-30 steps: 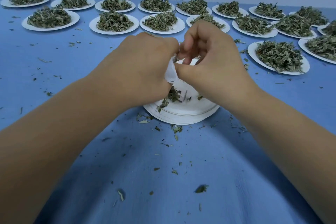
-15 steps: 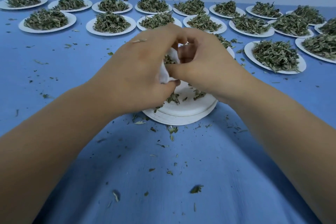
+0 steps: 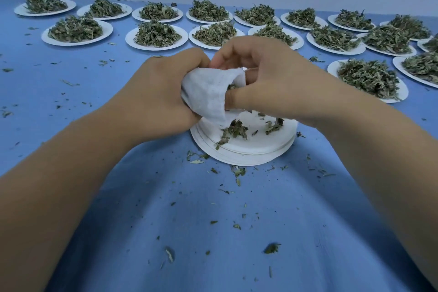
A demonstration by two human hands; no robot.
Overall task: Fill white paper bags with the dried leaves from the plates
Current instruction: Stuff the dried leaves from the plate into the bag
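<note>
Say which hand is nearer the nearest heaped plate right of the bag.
Right. The right hand lies just left of the plate; the left hand farther left, past the bag.

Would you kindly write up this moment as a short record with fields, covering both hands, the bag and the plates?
left hand: grips the white paper bag from its left side
right hand: fingers curled at the bag's open mouth, thumb on its edge
bag: held above the stack of plates; leaves show in its mouth
stack top: only a few dried leaves
far plates: many, in rows, each heaped with leaves
blue cloth: strewn with leaf crumbs
</note>
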